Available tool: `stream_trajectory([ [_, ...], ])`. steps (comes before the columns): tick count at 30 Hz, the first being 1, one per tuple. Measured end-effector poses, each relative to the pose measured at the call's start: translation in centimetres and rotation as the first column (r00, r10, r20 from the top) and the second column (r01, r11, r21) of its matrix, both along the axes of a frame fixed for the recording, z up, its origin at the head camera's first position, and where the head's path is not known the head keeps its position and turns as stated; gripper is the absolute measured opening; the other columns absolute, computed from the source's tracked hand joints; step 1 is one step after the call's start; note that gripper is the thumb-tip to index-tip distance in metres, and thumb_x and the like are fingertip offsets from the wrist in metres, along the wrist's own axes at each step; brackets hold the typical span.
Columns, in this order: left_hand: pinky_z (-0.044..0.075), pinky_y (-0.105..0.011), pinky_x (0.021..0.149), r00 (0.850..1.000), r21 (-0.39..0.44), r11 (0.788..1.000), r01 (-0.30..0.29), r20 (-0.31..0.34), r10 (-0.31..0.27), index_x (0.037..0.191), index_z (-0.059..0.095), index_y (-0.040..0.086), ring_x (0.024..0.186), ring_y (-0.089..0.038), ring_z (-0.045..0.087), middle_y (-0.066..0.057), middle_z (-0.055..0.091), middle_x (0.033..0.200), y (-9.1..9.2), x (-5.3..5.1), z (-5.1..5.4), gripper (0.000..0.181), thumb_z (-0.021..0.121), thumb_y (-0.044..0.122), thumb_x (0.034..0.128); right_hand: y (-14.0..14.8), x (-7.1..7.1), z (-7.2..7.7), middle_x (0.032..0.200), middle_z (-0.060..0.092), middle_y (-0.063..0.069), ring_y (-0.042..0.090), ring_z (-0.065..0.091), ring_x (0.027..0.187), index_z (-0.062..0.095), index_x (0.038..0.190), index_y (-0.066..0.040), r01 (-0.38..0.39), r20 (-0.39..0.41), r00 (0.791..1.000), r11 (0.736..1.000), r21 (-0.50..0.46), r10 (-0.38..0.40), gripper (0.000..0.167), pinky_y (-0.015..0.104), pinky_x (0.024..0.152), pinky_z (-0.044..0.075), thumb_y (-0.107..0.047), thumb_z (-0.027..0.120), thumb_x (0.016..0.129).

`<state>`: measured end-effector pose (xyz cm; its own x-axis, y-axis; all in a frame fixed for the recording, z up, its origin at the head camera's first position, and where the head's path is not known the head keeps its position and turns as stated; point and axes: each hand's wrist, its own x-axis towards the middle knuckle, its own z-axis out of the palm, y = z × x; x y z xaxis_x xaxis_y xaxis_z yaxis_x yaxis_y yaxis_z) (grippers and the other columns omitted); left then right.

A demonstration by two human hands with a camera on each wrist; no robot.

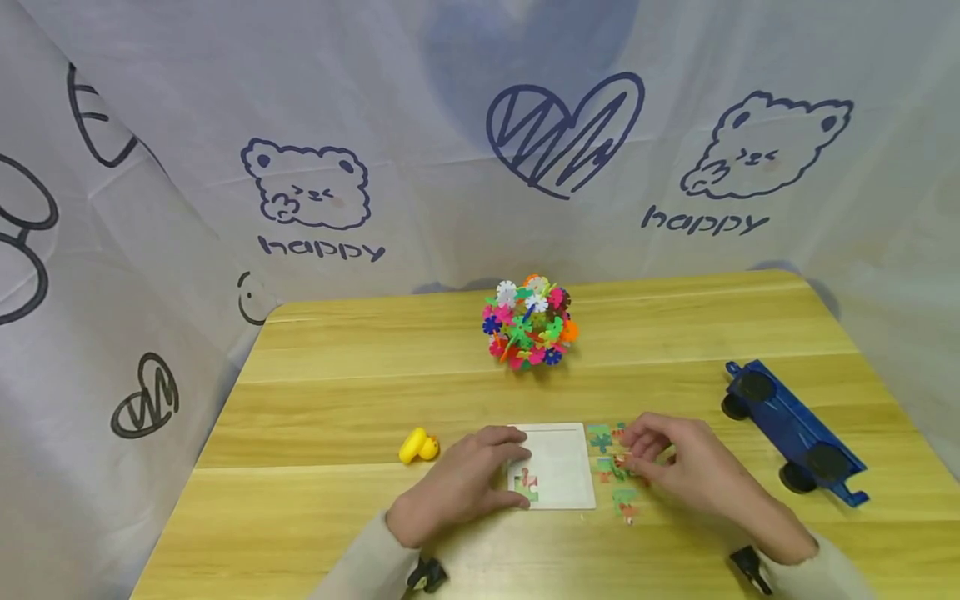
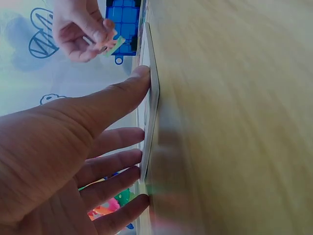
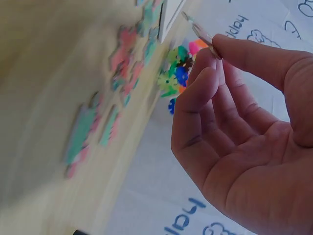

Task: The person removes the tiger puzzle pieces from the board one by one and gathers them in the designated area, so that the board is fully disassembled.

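Note:
A white puzzle tray [image 1: 558,468] lies on the table, with a puzzle piece [image 1: 528,487] in its lower left corner. My left hand [image 1: 467,477] rests on the tray's left side, fingers spread and thumb on the near edge; the left wrist view shows the thumb [image 2: 115,100] touching the rim. Between thumb and index finger, my right hand [image 1: 686,458] pinches a green and orange puzzle piece [image 2: 113,46], seen nearly edge-on in the right wrist view. It is held above several loose puzzle pieces [image 1: 624,503] right of the tray, partly hidden by the hand.
A small yellow toy [image 1: 417,446] sits left of the left hand. Behind the tray stands a ball of colourful plastic snowflake pieces [image 1: 529,323]. A blue toy vehicle [image 1: 797,429] with dark wheels lies at the right. White printed cloth [image 1: 435,167] hangs behind the table.

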<state>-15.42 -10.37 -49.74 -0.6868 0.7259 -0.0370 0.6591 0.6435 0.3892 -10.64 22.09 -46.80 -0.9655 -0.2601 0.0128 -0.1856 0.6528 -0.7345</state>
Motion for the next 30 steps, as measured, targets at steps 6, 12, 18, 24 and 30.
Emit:
stream_trajectory([
  [6,0.053,-0.043,0.122,1.000,0.001,1.000,0.010,0.004,-0.010,0.140,0.073,0.008,0.143,-0.027,0.062,-0.008,0.064,0.155,0.0,0.0,0.1,0.061,0.089,0.042,0.0919,1.2,1.1,-0.6,0.088,0.074,-0.009,0.000,0.065,0.078,0.074,0.098,-0.016,0.031,0.058,0.998,0.999,0.015,-0.032,0.015,0.022,0.070,0.059,-0.013,0.088,0.093],
  [12,0.053,-0.043,0.122,1.000,0.003,1.000,0.012,-0.002,-0.012,0.140,0.073,0.008,0.142,-0.027,0.063,-0.008,0.065,0.154,0.0,0.0,0.1,0.060,0.089,0.042,0.0923,1.9,2.0,-0.7,0.086,0.073,-0.008,0.002,0.066,0.077,0.074,0.097,-0.017,0.060,0.112,0.992,0.998,0.026,-0.062,0.014,0.022,0.068,0.058,-0.014,0.087,0.093],
  [18,0.052,-0.043,0.124,1.000,-0.004,1.000,-0.002,0.023,0.002,0.141,0.073,0.010,0.144,-0.026,0.061,-0.007,0.064,0.156,0.0,0.0,0.1,0.061,0.088,0.044,0.0924,2.8,2.7,-1.4,0.087,0.073,-0.006,0.001,0.066,0.077,0.074,0.101,-0.013,0.023,0.177,0.984,1.000,0.007,-0.024,0.015,0.022,0.068,0.059,-0.012,0.087,0.092],
  [24,0.051,-0.043,0.124,1.000,-0.004,1.000,-0.006,0.021,0.006,0.141,0.073,0.011,0.145,-0.026,0.060,-0.006,0.063,0.156,0.0,-0.1,0.0,0.061,0.089,0.044,0.0920,3.4,2.9,-2.0,0.087,0.074,-0.007,-0.001,0.065,0.075,0.074,0.103,-0.011,0.020,0.175,0.984,0.999,0.036,-0.026,0.019,0.021,0.067,0.059,-0.013,0.089,0.091],
  [30,0.051,-0.043,0.124,1.000,0.001,1.000,-0.007,0.023,0.007,0.141,0.073,0.011,0.145,-0.025,0.060,-0.006,0.063,0.156,-0.1,-0.1,-0.1,0.062,0.089,0.044,0.0920,2.8,3.0,-2.3,0.083,0.072,-0.008,-0.001,0.063,0.073,0.075,0.099,-0.012,0.063,0.141,0.987,0.992,0.114,-0.079,0.019,0.020,0.065,0.058,-0.010,0.090,0.088],
])
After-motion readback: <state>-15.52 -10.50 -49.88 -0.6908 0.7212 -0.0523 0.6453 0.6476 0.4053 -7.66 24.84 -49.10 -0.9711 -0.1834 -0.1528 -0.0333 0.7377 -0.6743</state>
